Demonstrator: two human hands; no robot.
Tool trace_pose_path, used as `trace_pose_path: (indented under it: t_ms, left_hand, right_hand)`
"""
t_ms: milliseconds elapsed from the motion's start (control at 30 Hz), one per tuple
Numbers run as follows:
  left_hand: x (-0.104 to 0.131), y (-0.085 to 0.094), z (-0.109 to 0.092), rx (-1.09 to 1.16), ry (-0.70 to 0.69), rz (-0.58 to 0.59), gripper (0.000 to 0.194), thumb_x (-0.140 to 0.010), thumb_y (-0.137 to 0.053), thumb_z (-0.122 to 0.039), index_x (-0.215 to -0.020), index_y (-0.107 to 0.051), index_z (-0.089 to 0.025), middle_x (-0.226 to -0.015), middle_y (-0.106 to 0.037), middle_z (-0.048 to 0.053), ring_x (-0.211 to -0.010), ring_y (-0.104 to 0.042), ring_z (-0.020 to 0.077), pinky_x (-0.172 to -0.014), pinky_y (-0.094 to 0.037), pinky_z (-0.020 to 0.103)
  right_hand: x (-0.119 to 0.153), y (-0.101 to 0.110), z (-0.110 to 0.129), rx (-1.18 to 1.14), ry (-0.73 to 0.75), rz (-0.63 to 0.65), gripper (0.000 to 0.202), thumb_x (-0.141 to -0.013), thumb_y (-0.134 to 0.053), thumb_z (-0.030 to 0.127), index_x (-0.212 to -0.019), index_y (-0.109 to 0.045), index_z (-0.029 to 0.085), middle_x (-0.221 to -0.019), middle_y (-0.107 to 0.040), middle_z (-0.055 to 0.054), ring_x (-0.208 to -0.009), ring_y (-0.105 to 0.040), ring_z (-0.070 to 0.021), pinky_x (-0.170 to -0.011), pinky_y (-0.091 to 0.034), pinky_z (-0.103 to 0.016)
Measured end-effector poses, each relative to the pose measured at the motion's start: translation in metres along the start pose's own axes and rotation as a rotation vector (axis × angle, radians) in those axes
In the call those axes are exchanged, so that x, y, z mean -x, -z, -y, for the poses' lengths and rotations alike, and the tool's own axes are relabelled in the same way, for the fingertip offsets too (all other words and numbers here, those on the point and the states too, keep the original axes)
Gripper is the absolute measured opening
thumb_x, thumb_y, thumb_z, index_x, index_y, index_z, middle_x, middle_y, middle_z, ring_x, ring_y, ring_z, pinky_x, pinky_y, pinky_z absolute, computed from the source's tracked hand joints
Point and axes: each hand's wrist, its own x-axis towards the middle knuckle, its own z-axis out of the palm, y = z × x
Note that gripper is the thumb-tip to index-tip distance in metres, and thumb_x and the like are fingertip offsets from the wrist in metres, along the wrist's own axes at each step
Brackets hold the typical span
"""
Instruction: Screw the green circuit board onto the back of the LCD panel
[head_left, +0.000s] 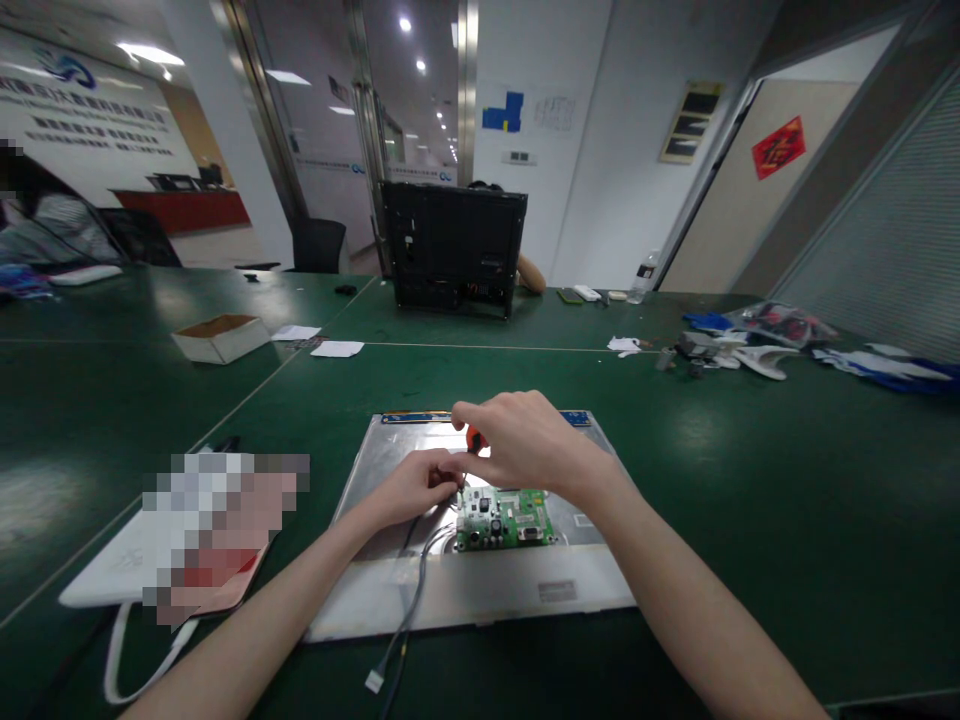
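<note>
A metal-backed display panel (pixel 510 582) lies flat on the table before me, with a green circuit board (pixel 517 512) on its back. My right hand (pixel 521 435) is closed around a screwdriver (pixel 475 438) with an orange-red and black handle, held upright over the board's upper left corner. Beside that corner, my left hand (pixel 420 480) has its fingers pinched together close to the screwdriver's tip. What those fingers grip is hidden. A bundle of grey cables (pixel 420 580) runs from the board's left side over the panel's front edge, ending in a white connector (pixel 374 681).
To the left lie a white device (pixel 112 570) and a pink item, partly pixelated, with a white cable. A black monitor (pixel 454 250) stands ahead, a person's arm behind it. An open box (pixel 221 338) sits at back left; loose parts (pixel 709 350) lie at back right.
</note>
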Motion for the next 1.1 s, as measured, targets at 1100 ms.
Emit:
trace_pose_path:
  t_ms: [1100]
  left_hand:
    - [0.0007, -0.0002, -0.0022, 0.024, 0.043, 0.012, 0.012, -0.076, -0.054, -0.015, -0.085, -0.062, -0.014, -0.078, -0.065, 0.002, -0.071, -0.060, 0.0146, -0.066, -0.047, 0.025]
  right_hand:
    - [-0.0020, -0.0029, 0.0006, 0.002, 0.006, -0.026, 0.023, -0.086, -0.052, 0.041, -0.098, -0.055, 0.021, -0.079, -0.067, -0.003, -0.066, -0.056, -0.0142, -0.051, -0.021, -0.026]
